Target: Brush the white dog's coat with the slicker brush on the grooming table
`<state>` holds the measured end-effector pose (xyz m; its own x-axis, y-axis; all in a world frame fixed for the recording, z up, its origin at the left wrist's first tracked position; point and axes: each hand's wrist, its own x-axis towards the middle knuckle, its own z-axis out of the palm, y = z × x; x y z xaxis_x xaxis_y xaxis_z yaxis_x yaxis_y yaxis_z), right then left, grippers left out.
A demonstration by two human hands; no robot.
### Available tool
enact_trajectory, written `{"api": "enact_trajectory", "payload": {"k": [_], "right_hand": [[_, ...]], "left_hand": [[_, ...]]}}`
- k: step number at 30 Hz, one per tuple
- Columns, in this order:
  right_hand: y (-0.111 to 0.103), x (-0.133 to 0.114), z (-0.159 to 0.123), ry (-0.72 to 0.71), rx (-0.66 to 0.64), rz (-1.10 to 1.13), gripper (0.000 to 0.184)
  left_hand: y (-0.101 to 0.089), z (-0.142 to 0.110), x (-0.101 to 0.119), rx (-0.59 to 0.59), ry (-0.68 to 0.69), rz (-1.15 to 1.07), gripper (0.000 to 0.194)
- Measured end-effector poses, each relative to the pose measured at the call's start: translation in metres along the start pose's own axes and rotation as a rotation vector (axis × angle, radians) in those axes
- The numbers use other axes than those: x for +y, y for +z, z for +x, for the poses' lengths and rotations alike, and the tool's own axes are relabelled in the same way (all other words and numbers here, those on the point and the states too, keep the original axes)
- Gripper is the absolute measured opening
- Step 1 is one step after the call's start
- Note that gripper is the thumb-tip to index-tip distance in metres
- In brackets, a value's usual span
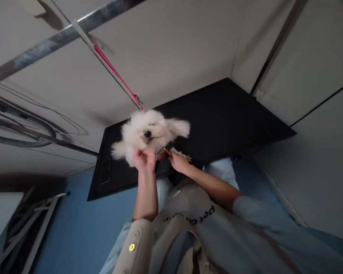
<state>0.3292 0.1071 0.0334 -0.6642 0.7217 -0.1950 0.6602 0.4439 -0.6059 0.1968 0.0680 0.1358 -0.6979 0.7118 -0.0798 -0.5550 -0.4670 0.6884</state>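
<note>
A fluffy white dog [148, 129] is on a black grooming table [217, 114], its face toward me. My left hand [145, 160] is at the dog's chin and chest, fingers curled into the fur. Beside it, my right hand [179, 161] is closed around a slim tool [168, 152] with an orange-brown handle. The tool's working end is small and dark near the dog's front, so its kind is unclear. A pink leash [114, 72] runs from behind the dog's head up to a metal bar [60, 40].
A dark flat rectangle [105, 171], like a phone, lies at the table's left end. Grey walls [183, 45] stand behind and to the right. Dark hoses [42, 133] hang at left, above a white folding frame [42, 228] on the blue floor [80, 213].
</note>
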Motion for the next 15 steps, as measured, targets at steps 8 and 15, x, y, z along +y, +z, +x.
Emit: {"api": "enact_trajectory", "payload": {"k": [8,15], "right_hand": [[-0.004,-0.001,-0.002,-0.025,-0.016,-0.018,0.040],[-0.025,0.044,-0.026,0.143,-0.182,-0.197,0.033]], "left_hand": [[0.001,-0.001,0.011,-0.096,0.077,0.041,0.027],[-0.005,-0.010,0.004,-0.146,0.078,0.040,0.023]]}}
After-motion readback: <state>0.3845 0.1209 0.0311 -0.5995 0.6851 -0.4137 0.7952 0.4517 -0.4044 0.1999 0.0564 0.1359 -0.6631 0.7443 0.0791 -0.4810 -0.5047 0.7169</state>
